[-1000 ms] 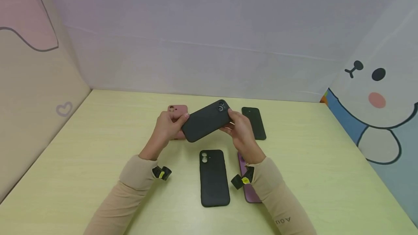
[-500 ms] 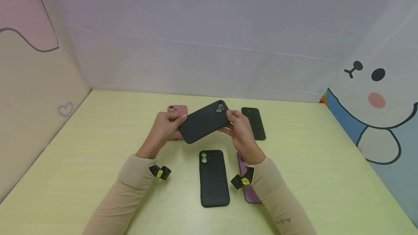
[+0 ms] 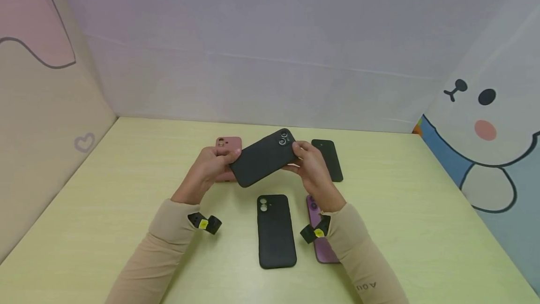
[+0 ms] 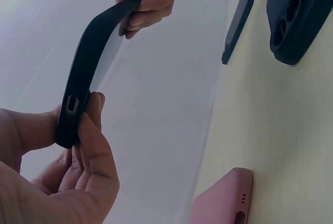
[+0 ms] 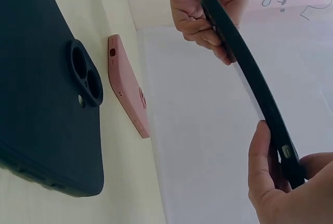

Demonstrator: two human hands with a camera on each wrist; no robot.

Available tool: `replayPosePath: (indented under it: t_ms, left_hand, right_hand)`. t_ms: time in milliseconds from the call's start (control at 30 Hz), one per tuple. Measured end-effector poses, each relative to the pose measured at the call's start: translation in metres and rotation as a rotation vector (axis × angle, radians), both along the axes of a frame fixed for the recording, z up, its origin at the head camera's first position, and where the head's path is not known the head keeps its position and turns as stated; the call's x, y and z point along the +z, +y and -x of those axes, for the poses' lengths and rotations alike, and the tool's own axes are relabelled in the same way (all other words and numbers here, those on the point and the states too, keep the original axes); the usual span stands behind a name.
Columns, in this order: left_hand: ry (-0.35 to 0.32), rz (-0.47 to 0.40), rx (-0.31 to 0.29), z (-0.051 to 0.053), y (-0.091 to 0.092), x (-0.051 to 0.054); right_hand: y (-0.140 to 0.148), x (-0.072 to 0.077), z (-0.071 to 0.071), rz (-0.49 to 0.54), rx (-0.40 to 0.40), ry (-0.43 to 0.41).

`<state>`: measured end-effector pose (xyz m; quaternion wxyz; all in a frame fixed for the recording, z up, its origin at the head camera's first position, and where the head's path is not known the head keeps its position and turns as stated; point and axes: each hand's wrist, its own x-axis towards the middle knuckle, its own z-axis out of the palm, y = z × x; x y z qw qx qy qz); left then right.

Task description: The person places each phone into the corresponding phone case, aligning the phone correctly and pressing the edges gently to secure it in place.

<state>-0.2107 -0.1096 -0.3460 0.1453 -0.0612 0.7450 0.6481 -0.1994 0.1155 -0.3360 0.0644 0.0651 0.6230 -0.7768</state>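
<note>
Both hands hold a black phone case (image 3: 262,158) above the table, tilted with its camera end up at the right. My left hand (image 3: 211,165) pinches its lower left end, thumb on the back face. At the camera end my right hand (image 3: 311,165) grips the corner between thumb and fingers. In the left wrist view the case (image 4: 86,57) is seen edge-on, looking bent, with a port opening near the left hand (image 4: 78,177). The right wrist view shows the case (image 5: 250,73) edge-on too, with the right hand (image 5: 296,182) at its lower end.
On the table (image 3: 392,210) lie another black case (image 3: 276,233) in front, a purple phone or case (image 3: 325,250) partly under the right wrist, a pink case (image 3: 229,143) behind the left hand and a dark phone-shaped item (image 3: 331,161) at back right. A wall (image 3: 261,83) stands behind.
The held case and my left hand have shifted slightly left and down. My right hand has moved very little, and both keep their hold. The things on the table lie as before.
</note>
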Motion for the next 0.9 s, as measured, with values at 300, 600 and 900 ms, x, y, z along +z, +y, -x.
replayPosePath:
  t_ms: [300,600,900]
  left_hand:
    - [-0.001,-0.097,-0.041,0.002,-0.0034,0.0016]
    - [-0.009,-0.075,-0.119,0.0003,-0.0044,0.0011]
    - [0.025,-0.024,-0.188,-0.0025,-0.0054,0.0047]
  right_hand:
    - [0.002,-0.0015,0.0027,-0.017,0.037,0.006]
    - [0.0033,-0.0015,0.0029,-0.082,0.012,0.029]
    - [0.0047,-0.0028,0.0053,-0.07,-0.11,0.003]
